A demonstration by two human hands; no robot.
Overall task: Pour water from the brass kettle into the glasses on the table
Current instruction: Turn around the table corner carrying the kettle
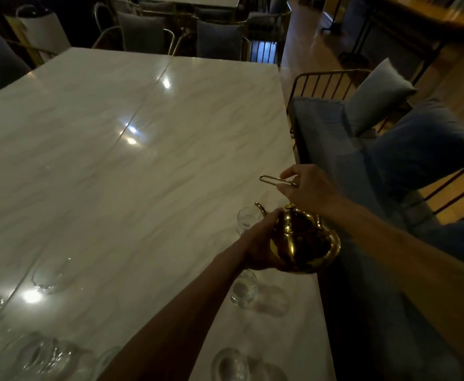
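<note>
- Here, in the head view, two bare forearms reach forward from the lower edge over the right part of the pale, marble-patterned table (142,127).
- The left hand (257,244) curves round the left flank and underside of the round, shiny brass kettle (305,243), with the palm against the metal.
- The right hand (306,188) sits higher, its fingers curled tight on the thin wire loop handle (272,180), which juts out to the left of the fist.
- The brass kettle is held between the two hands, over the table's right edge. Its curved spout (261,209) points away, just beside the rim of a small clear glass (245,220) standing beyond the left hand.
- A second clear glass (244,291) stands just under the left wrist, a third (229,364) lies nearer, at the bottom edge, and a fourth (49,273) stands well apart to the left.
- The left fingertips are hidden behind the kettle, and the right hand covers where the handle joins the body.
- It cannot be made out whether water is running or whether the spout touches the glass.
- The blurred glassware (43,353) in the lower left corner cannot be counted.
- Blue cushioned chairs (321,127) stand along the table's right side.
</note>
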